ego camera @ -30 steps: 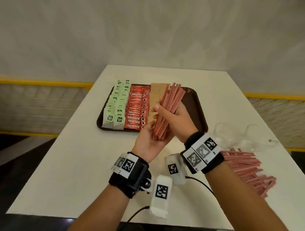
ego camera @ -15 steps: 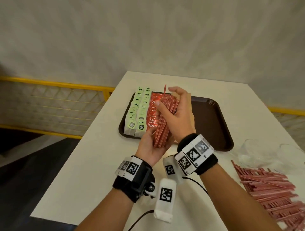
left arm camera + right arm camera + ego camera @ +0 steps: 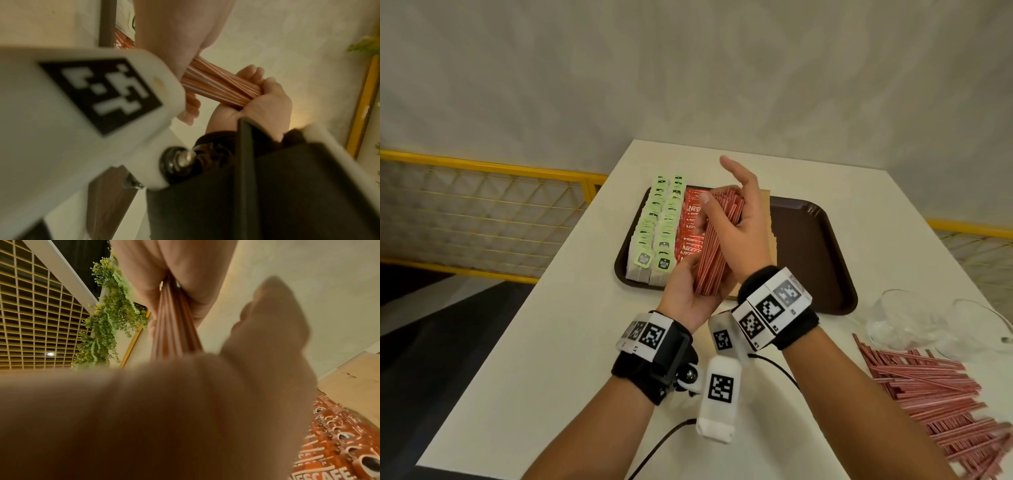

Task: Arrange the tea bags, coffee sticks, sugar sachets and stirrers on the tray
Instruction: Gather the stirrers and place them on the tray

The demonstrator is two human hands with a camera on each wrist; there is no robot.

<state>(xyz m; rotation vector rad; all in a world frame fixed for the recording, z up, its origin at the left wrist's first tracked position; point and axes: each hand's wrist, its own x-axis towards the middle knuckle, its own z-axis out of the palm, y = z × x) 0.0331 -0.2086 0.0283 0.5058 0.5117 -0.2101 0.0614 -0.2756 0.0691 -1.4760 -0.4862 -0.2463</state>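
Two hands held my stirrer bundle (image 3: pixel 714 246) above the tray's (image 3: pixel 822 260) near edge, left hand (image 3: pixel 686 296) cupping its base, right hand (image 3: pixel 739 233) loosely wrapped, forefinger raised; squaring done, I judged placement on its bare right side next.

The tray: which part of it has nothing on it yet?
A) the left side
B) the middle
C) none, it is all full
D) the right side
D: the right side of the tray shows bare brown surface, while the tea bags, the coffee sticks and the sugar sachets fill the left and middle; the bundle of stirrers is held above it by both hands.
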